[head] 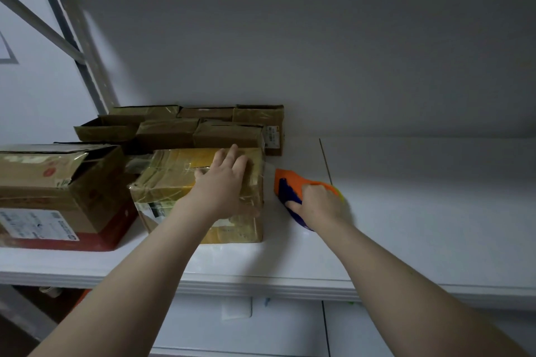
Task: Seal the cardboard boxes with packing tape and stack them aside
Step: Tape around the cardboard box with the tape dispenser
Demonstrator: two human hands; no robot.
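Observation:
A taped cardboard box (179,182) sits on the white shelf (406,226) in front of me. My left hand (226,180) lies flat on its top near the right edge, fingers spread. Just right of the box, my right hand (319,206) grips an orange and blue tape dispenser (290,185) that rests on the shelf. A clear strip of tape (269,174) runs from the dispenser to the box's right edge.
A larger box (58,197) with a red base and a loose top flap stands at the left. Several smaller boxes (203,127) are packed together behind, against the white back wall. A metal shelf frame (72,46) rises at the left.

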